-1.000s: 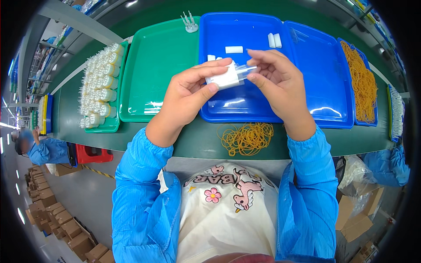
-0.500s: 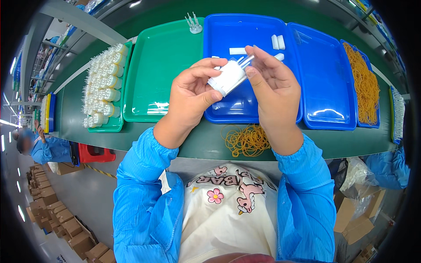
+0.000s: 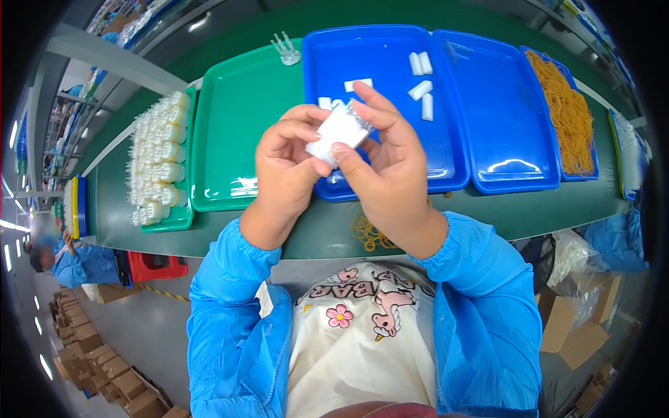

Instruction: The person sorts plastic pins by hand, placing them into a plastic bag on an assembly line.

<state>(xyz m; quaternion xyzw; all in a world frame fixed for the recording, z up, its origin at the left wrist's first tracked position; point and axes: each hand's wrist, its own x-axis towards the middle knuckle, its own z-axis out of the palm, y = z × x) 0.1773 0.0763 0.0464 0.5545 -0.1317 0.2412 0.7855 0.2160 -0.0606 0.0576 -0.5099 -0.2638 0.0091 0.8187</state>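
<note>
Left hand [image 3: 289, 150]: curled round the left side of a white bundle [image 3: 339, 134], holding it.
Right hand [image 3: 387, 160]: holding the same bundle, thumb on its near side, pointing finger sticking up.
White bundle: up off the trays, between both hands, over the left part of the middle blue tray [image 3: 355, 56]; its right side looks see-through but blurry.
White tubes [image 3: 427, 106]: in that tray, some on the right, some just past the hands.
Big green tray [image 3: 237, 125]: left of the middle one, with a pronged thing [image 3: 286, 50] at its far right corner.
Right blue tray [image 3: 502, 125]: clear pieces [image 3: 456, 50] at its far left corner.
Yellow bands [image 3: 563, 115]: heaped on the far right side; a loose pile [image 3: 366, 233] sits on the green surface [image 3: 108, 195], near the right wrist.
Spiky white bunches [image 3: 160, 160]: packed in rows on the left.
</note>
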